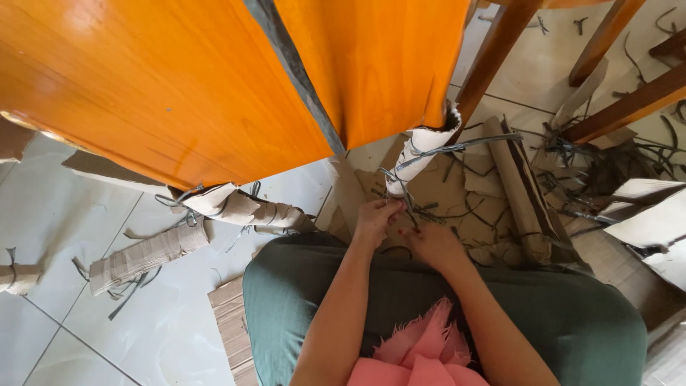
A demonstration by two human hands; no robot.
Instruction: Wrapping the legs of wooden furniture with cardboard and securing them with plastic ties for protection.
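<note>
Grey plastic strap [411,196] trails from the cardboard-wrapped furniture leg [421,154] down to both hands. Left hand [375,220] pinches it in a narrow grip; right hand [432,246] rests just beside (its grip I cannot tell). Better to pull steadily along the strap, fingers close to the knot.

Tight in front of me: the orange wooden tabletop [179,86] hangs low overhead, and its paper-wrapped leg [421,154] stands just beyond my left hand [375,221] and right hand [432,246]. Loose grey straps [429,211] tangle between. Rolled cardboard [525,189] blocks the right; bare floor tiles [164,329] lie open left.
</note>
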